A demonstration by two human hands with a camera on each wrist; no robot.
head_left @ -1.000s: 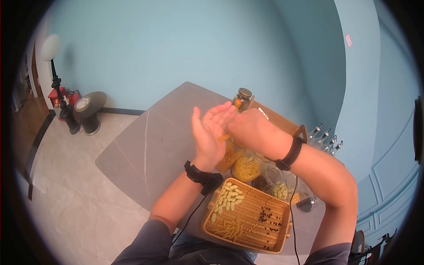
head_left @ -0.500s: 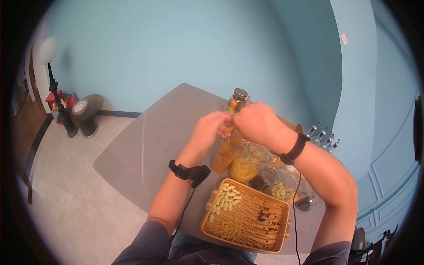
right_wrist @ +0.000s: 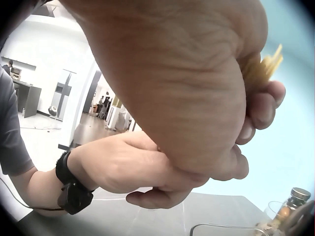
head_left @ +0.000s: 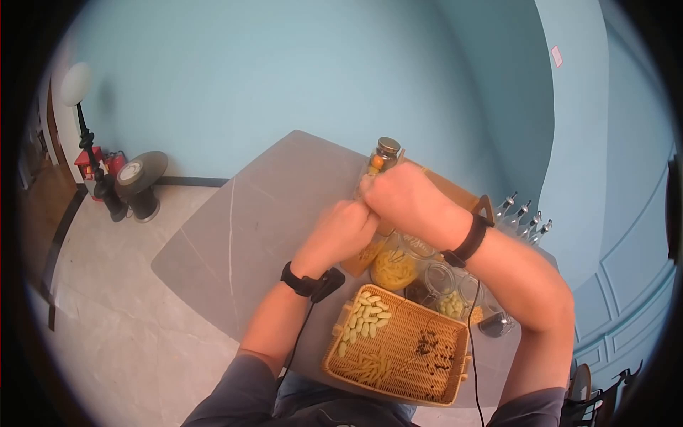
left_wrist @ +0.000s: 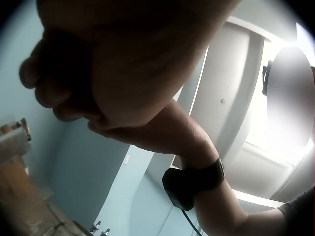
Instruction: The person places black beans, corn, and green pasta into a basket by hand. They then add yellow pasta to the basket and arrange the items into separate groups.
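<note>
My right hand (head_left: 405, 196) grips a bundle of thin yellow strands like dry spaghetti (right_wrist: 263, 70). Its ends stick out past the curled fingers in the right wrist view. Against the right hand, low over the table, my left hand (head_left: 348, 228) has its fingers curled at the bundle's other end, which is hidden. Nearer the body lies a shallow wicker basket (head_left: 409, 341). Pale oblong pieces (head_left: 368, 317), short yellow pasta (head_left: 370, 368) and scattered dark beans (head_left: 427, 344) lie in it.
Behind the basket stand a glass jar of yellow pasta (head_left: 393, 269) and several other open jars. Past the hands rises a lidded jar (head_left: 386, 153), beside a brown box (head_left: 448, 186). Bottles with pourers (head_left: 523, 213) line the right edge of the grey table (head_left: 284, 178).
My left hand was spread, palm up, one second ago; its fingers have since curled in against the right hand. The yellow strands seen between the hands are now hidden in the head view.
</note>
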